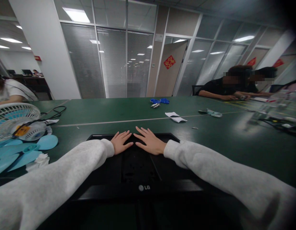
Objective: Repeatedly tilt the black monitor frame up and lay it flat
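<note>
A black LG-branded monitor housing [140, 166] lies on the green table in front of me, its logo edge toward me. Both hands rest on the far part of it, palms down. My left hand [122, 142] has its fingers stretched out and holds nothing. Close beside it, my right hand [149, 140] is spread in the same way, also with nothing in it. The two thumbs point at each other with a small gap between. Grey sleeves cover my forearms and hide parts of the housing's sides.
On the left are a fan cage [17, 118], light blue fan blades [47, 142], crumpled tissue [40, 162] and a black cable [57, 112]. Farther back lie blue gloves [164, 101] and white paper [175, 117]. People sit at both sides; clear plastic stands right [269, 102].
</note>
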A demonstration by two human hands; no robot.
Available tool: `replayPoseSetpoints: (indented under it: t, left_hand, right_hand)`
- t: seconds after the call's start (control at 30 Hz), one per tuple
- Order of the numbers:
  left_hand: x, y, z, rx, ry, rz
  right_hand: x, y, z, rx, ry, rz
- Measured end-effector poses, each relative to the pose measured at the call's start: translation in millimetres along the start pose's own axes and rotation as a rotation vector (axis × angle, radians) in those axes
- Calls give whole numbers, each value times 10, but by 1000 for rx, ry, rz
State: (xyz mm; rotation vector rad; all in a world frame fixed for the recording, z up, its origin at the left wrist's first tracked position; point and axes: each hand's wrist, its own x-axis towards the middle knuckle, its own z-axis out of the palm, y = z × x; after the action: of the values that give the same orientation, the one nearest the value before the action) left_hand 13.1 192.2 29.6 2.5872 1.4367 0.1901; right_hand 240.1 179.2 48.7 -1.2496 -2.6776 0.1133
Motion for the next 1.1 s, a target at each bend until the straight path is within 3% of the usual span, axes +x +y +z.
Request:
replayPoseSetpoints:
  t: [0.33,0.5,0.6,0.7,0.83,0.93,1.03,1.1]
  left_hand:
    - [-40,32,-85,50,-20,53]
    - [-166,127,-373,119,-69,146]
    - [-299,221,-722,151,-81,151]
    - [-521,389,-1123,177,-90,94]
    - [-1041,832,-1467,219,-71,109]
    - [-1500,1289,-1397,299,146,245]
    - [-1831,1678,-1045,412,509,320]
    - [-1948,1836,-735,529,670,476]
  right_hand:
    - [-11,-31,-16,-30,-43,77]
    - [-46,-121,-210,-53,-114,37]
    - [-124,-125,-465,-24,-255,33]
    - [-339,-168,-875,22,-405,16]
    - [-874,-417,-1400,72,-440,-25]
    - [-1318,-704,-1486,86,-391,-45]
    - [-1621,-977,-1268,75,-277,-34]
    - [-1715,-1114,-1053,54,-175,-35]
